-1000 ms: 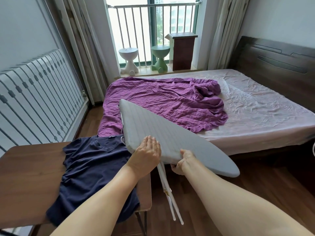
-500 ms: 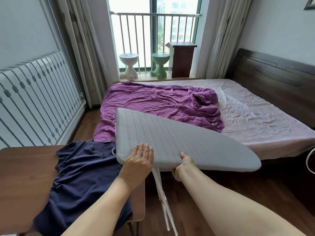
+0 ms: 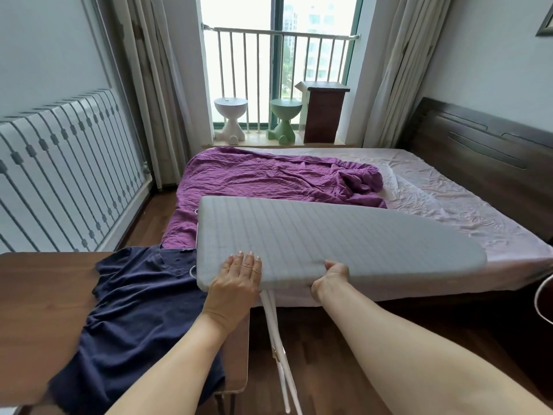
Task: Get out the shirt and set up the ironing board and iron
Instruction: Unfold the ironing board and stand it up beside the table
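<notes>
A grey padded ironing board (image 3: pixel 329 238) is held level in front of me, its pointed end to the right over the bed's edge. My left hand (image 3: pixel 236 278) lies flat on its near left corner. My right hand (image 3: pixel 330 278) grips its near edge from below. White folded legs (image 3: pixel 279 348) hang under the board toward the floor. A navy shirt (image 3: pixel 131 319) lies spread on the brown wooden table (image 3: pixel 39 289) at the left, its collar end next to the board. No iron is in view.
A bed (image 3: pixel 449 217) with a pink sheet and a crumpled purple blanket (image 3: pixel 269 178) fills the middle. A dark headboard stands right, a white slatted panel left. Two small stools and a brown cabinet sit on the window ledge. A white cord (image 3: pixel 538 298) loops at right.
The board has swung from a steep tilt to nearly level, its pointed end rising to the right. Both hands kept their hold. The camera view has tipped upward.
</notes>
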The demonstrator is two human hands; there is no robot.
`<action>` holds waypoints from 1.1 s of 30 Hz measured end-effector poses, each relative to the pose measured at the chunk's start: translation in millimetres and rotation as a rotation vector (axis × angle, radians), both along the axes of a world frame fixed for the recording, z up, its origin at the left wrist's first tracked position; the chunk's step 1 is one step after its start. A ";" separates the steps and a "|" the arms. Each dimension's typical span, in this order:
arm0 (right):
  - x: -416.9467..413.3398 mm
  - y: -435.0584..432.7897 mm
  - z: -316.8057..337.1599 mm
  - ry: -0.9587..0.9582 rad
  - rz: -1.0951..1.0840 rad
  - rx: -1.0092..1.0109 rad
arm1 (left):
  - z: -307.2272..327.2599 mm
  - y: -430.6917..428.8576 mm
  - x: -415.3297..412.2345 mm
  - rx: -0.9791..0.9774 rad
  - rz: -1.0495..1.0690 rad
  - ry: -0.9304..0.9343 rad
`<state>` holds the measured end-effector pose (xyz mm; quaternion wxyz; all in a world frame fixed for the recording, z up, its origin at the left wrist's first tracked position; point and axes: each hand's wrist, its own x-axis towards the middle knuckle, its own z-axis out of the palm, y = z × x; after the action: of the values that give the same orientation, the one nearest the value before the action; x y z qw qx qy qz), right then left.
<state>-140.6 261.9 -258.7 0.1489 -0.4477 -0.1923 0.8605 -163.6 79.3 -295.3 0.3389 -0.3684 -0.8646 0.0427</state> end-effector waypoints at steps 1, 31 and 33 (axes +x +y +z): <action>0.6 1.7 0.7 0.007 -0.023 0.008 | 0.2 -0.6 -0.8 -0.002 0.003 0.003; 3.7 5.6 -1.3 0.125 0.026 -0.046 | 16.9 -8.6 -16.3 0.025 0.300 -0.360; 5.4 7.4 -1.7 0.131 0.021 -0.027 | 15.9 -7.8 -15.4 -0.015 0.306 -0.346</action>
<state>-135.2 269.2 -260.4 0.1462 -0.3901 -0.1754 0.8920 -179.0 71.5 -279.3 0.1724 -0.2374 -0.9553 0.0361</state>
